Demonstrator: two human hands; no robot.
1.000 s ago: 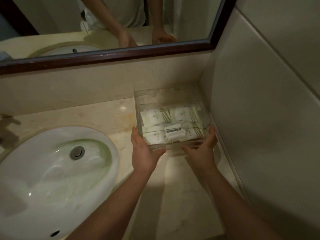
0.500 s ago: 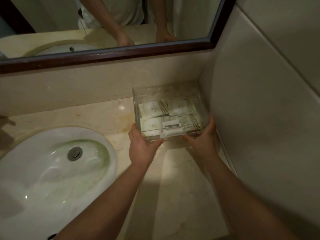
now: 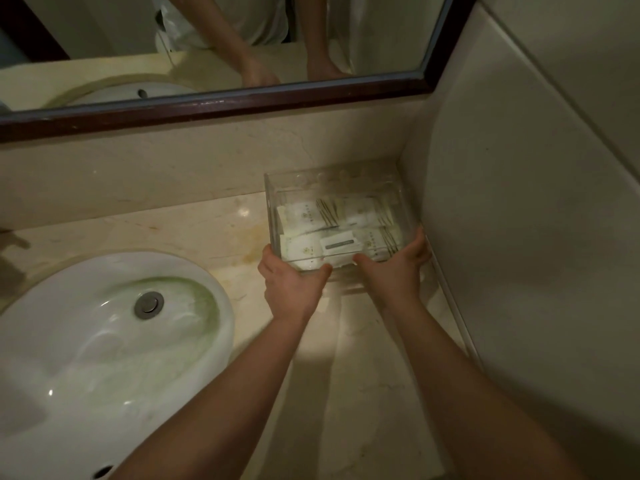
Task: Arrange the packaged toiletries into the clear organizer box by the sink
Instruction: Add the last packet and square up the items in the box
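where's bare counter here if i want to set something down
Bare counter runs between the sink and the back wall, left of the clear organizer box. Another strip lies between the arms, below it. The right corner is crowded: box, left hand, right hand.

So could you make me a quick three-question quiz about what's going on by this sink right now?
1. True or false: the clear organizer box sits in the corner of the counter, to the right of the sink.
2. Which hands grip the box? A) left hand only B) right hand only C) both
3. Fill in: the white toiletry packets lie ____ the box.

Key: 1 true; 2 C, one hand at each near corner; 3 inside.
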